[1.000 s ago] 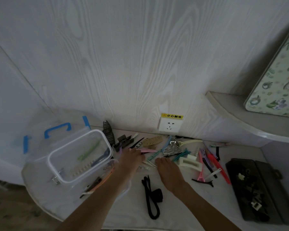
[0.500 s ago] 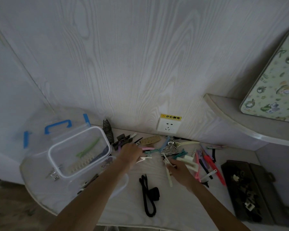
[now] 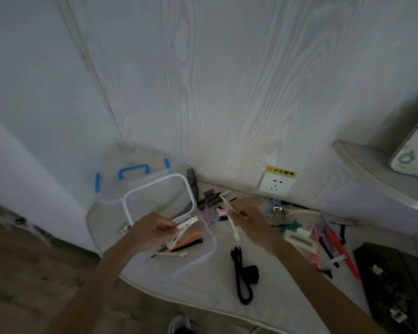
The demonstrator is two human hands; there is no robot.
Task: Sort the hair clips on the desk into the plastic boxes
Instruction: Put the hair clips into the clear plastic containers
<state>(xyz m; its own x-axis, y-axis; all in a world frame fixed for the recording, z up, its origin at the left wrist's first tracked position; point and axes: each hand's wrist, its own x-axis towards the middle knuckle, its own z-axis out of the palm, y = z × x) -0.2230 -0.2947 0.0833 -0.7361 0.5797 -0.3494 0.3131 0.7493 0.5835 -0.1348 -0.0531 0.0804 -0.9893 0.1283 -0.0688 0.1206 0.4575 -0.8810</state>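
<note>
My left hand pinches a cream hair clip above a low clear plastic box that holds orange, black and cream clips. My right hand grips another long cream clip, raised over the desk just right of that box. Behind it stands a taller clear box with a white rim, a green clip inside. Several loose clips in pink, red, teal and purple lie scattered along the desk's right side.
A clear lid with blue latches leans at the wall behind the boxes. A black strap lies at the desk's front. A dark open case sits at the right. A wall socket and a shelf are behind.
Both hands have lifted off the desk, each with a cream clip. The left hand has drawn back over the low clear box; the right hand has risen with its clip.
</note>
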